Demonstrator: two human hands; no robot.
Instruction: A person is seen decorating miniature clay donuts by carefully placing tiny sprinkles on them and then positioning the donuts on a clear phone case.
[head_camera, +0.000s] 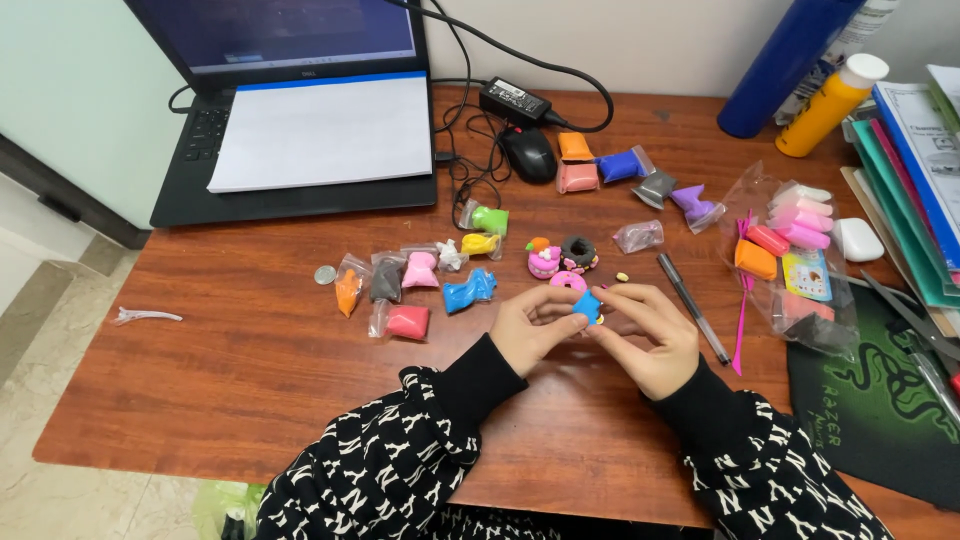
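Both hands meet over the near middle of the wooden counter (250, 350), pinching one small blue clay piece (587, 305) between them. The left hand (532, 328) has its fingers curled in, thumb and fingertips closed on the left side of the piece; the right hand (652, 335) closes its thumb and forefinger on the right side.

Just beyond the hands sit three small clay figures — a pink cake (544, 260), a dark doughnut (578, 253) and a pink ring (567, 281) touching the near edge of the others. To the left lie little clay bags: one orange (348, 288), one dark grey (386, 280), one pink (420, 270), one red (407, 321), one blue (468, 291). One coin (324, 274) rests by the orange bag. To the right one black pen (692, 305) lies slanted, with a pink tool (743, 305) beside it.

Far left stands one open laptop (300, 190) with a white sheet (322, 130) over its keys; one black mouse (528, 152) sits to its right. One hair clip (145, 316) lies at the left edge.
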